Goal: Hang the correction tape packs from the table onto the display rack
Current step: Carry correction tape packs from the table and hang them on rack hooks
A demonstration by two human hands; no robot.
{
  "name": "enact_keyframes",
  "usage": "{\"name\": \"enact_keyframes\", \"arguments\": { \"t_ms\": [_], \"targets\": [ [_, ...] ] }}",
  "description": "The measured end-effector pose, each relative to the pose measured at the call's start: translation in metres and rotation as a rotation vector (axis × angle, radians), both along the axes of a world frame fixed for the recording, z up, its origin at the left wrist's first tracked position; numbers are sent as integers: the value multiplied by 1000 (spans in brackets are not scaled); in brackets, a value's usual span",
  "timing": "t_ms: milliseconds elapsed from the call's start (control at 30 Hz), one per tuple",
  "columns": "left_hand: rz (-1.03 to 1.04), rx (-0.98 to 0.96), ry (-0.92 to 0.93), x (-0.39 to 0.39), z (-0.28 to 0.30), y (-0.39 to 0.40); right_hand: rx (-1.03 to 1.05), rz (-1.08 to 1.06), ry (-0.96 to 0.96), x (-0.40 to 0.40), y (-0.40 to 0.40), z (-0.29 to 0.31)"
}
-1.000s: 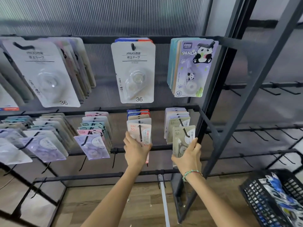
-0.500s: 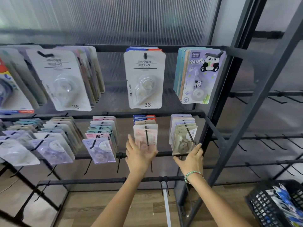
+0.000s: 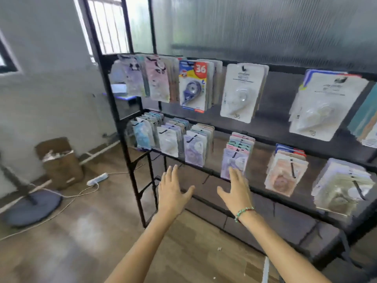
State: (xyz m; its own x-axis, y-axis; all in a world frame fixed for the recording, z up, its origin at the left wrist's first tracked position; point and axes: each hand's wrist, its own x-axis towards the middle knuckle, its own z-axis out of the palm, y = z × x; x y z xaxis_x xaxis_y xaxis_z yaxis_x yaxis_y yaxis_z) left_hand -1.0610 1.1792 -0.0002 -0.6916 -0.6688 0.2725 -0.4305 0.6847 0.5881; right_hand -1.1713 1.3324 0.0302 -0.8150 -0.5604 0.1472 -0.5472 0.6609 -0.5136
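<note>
Both of my hands hover empty before the black metal display rack [image 3: 130, 160]: my left hand [image 3: 172, 196] with fingers spread, my right hand [image 3: 237, 193], a green beaded bracelet [image 3: 243, 213] at its wrist, flat-fingered just below a lilac correction tape pack [image 3: 234, 163] on the lower rail. More carded correction tape packs [image 3: 192, 88] hang along both rails. A brown cardboard box [image 3: 60, 162] and a white power strip [image 3: 97, 179] sit on the wood floor to the left.

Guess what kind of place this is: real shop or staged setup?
Probably a staged retail mock-up in a plain room, not a working shop. A black display rack carries rows of hanging correction tape packs, but a cardboard box and a power strip lie on the bare wooden floor beside it.
</note>
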Motion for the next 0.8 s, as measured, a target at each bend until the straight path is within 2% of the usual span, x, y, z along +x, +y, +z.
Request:
{"name": "enact_keyframes", "arguments": {
  "t_ms": [233, 400, 533, 800],
  "targets": [
    [360, -44, -40, 168, 8, -142, 29, 374, 58, 115, -181, 0],
    [585, -96, -121, 305, 15, -239, 32, 580, 78, 220, -317, 1],
    [739, -88, -116, 405, 26, -299, -9, 727, 43, 306, -408, 9],
    [1024, -20, -92, 539, 18, -400, -61, 986, 26, 431, -563, 9]
  ]
}}
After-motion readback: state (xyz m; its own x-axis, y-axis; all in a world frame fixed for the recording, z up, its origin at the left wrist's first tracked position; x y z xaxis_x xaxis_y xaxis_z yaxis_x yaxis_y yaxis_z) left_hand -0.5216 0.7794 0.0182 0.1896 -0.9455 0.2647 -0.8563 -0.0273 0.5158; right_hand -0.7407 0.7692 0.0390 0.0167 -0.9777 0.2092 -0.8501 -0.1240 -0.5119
